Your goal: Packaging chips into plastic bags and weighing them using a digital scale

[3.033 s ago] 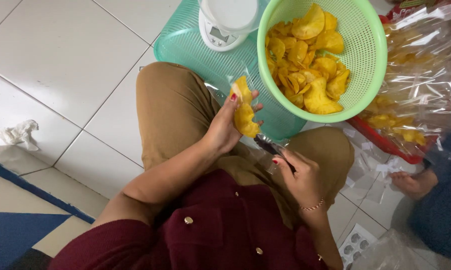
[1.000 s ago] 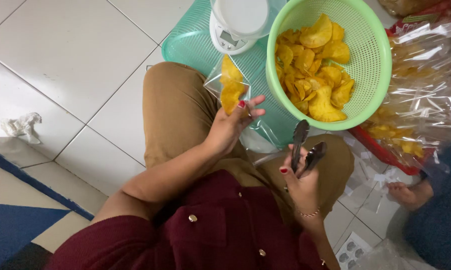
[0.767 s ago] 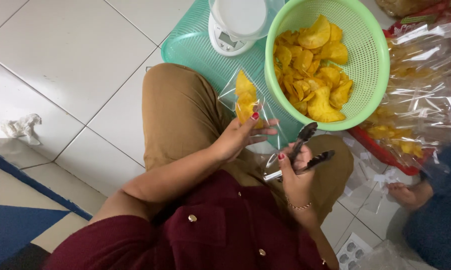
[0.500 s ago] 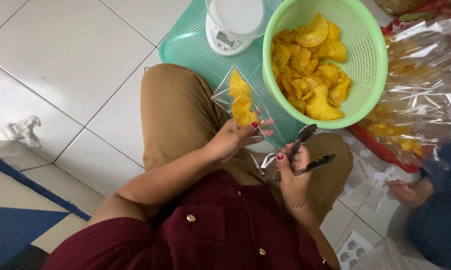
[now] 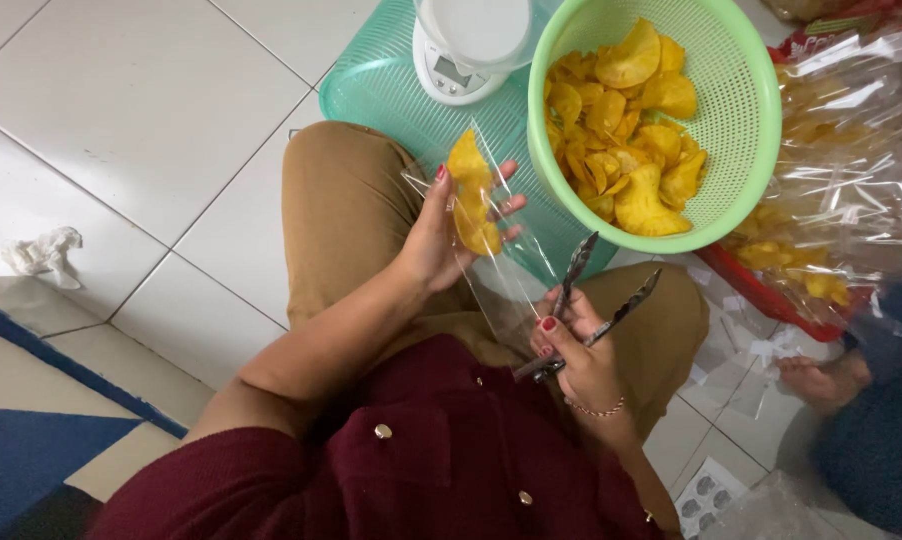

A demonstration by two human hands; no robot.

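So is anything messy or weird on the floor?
Yes. A crumpled white tissue lies alone on the tiled floor at the left, far from the green basket of yellow chips. Loose clear wrappers lie scattered at the right.

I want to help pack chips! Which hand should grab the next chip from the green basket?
Probably the right hand: it holds the open tongs, pointing at the green basket nearby. The left hand is busy holding the clear bag with chips inside.
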